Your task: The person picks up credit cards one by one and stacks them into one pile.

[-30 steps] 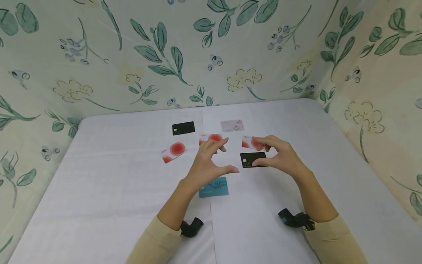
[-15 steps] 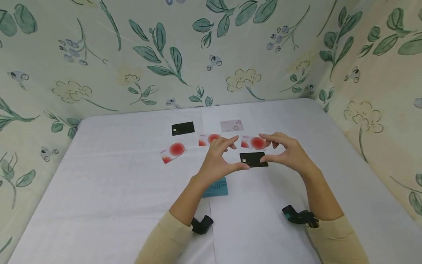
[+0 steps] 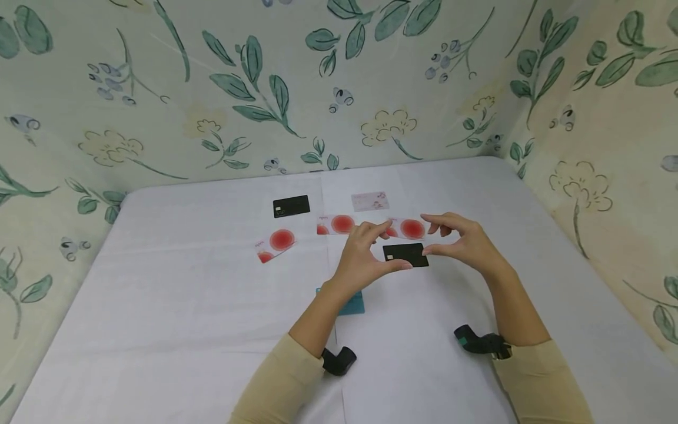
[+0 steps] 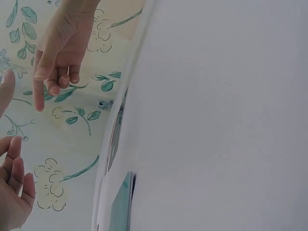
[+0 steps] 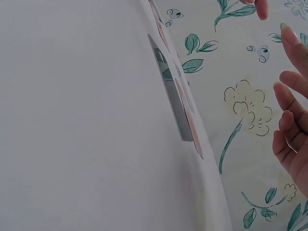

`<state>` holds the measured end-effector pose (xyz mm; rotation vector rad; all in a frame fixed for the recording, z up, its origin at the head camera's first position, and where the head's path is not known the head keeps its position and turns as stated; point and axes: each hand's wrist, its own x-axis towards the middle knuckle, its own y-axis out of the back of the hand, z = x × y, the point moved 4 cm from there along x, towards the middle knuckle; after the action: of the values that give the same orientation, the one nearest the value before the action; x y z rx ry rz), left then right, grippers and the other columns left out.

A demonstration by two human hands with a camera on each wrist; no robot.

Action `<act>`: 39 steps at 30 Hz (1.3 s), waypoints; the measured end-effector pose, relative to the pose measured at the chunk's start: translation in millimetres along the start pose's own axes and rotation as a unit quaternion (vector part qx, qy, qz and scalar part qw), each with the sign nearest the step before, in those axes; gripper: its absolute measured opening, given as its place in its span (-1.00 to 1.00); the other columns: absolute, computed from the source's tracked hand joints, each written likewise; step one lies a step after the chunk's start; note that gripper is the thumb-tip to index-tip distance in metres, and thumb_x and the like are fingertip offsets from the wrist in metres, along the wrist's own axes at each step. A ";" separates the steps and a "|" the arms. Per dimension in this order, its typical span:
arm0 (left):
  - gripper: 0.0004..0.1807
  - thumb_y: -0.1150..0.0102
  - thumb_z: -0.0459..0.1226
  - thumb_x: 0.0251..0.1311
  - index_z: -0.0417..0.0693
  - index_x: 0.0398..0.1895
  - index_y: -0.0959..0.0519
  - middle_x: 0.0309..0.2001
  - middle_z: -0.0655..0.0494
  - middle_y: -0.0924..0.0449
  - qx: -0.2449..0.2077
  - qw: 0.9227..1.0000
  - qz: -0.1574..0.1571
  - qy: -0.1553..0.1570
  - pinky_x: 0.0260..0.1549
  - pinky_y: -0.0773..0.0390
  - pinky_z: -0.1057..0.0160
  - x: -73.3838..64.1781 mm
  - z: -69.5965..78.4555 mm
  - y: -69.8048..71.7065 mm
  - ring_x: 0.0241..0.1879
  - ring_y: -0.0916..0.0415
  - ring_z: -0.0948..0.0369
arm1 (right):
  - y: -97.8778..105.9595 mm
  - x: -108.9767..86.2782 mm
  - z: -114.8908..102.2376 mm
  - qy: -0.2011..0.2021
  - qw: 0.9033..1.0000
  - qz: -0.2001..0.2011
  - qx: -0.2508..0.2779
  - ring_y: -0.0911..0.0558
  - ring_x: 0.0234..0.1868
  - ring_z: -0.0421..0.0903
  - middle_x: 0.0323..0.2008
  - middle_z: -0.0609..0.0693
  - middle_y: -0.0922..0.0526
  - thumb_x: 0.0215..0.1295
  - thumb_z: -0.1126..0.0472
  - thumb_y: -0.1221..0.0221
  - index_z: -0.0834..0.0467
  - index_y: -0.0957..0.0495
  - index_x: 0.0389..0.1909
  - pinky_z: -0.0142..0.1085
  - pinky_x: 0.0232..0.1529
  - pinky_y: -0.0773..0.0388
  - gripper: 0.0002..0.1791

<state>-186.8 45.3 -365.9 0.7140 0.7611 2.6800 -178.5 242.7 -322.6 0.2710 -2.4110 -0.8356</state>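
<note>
Both hands hover over the white table with nothing in them, thumbs and index fingers spread apart. From the head camera, the left hand (image 3: 362, 254) and right hand (image 3: 462, 240) face each other around a black card (image 3: 404, 254) and a white card with a red circle (image 3: 412, 228). The left thumb overlaps the black card's lower edge in that view. In the left wrist view, the left hand (image 4: 14, 190) is well above a teal card (image 4: 120, 207). The right wrist view shows the right hand (image 5: 296, 130) apart from the cards too. The left forearm partly hides the teal card.
Two more red-circle cards lie to the left, a middle card (image 3: 338, 224) and a tilted card (image 3: 276, 244). Behind them are another black card (image 3: 291, 206) and a pale pink card (image 3: 369, 201). Floral cloth (image 3: 318, 106) rises behind the table.
The left hand has moved right, toward the right hand and over the front black card's edge. The right hand shifted slightly right, uncovering more of the red-circle card. The cards stay put.
</note>
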 end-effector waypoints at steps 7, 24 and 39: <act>-0.09 -0.51 0.04 -0.23 0.00 0.28 -0.41 -0.11 0.06 -0.45 0.019 1.000 0.000 0.021 -0.25 -0.40 0.34 2.8 -7.3 -8.8 -0.10 -0.32 0.19 | -3.3 -4.4 20.6 -0.049 0.999 -0.018 -0.006 -0.33 -0.32 0.00 -0.34 0.07 -0.52 -0.19 0.52 -0.42 0.44 -0.51 0.02 -0.44 -0.39 -0.31 -0.38; -0.09 -0.43 0.16 -0.19 0.09 0.31 -0.39 0.00 0.05 -0.43 0.115 0.978 -0.057 0.165 -0.14 -0.37 0.21 5.5 -36.2 -33.8 -0.03 -0.31 0.12 | -16.3 -17.5 83.2 -0.110 0.992 -0.062 -0.030 -0.33 -0.31 -0.08 -0.26 0.11 -0.57 -0.12 0.25 -0.47 0.26 -0.53 0.10 -0.34 -0.34 -0.31 -0.34; -0.19 -0.42 0.07 -0.09 0.08 0.29 -0.41 0.08 -0.01 -0.33 0.173 0.961 -0.108 0.186 0.04 -0.27 0.13 4.9 -40.6 -44.1 0.07 -0.21 0.09 | -25.3 -22.0 100.9 -0.170 0.976 -0.119 -0.060 -0.35 -0.22 -0.06 -0.16 0.10 -0.51 -0.17 0.14 -0.50 0.21 -0.58 0.06 -0.28 -0.23 -0.31 -0.33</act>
<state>-207.1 66.7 -418.4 0.1733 1.3420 2.5312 -218.3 281.8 -413.2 0.4038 -2.6633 -1.2159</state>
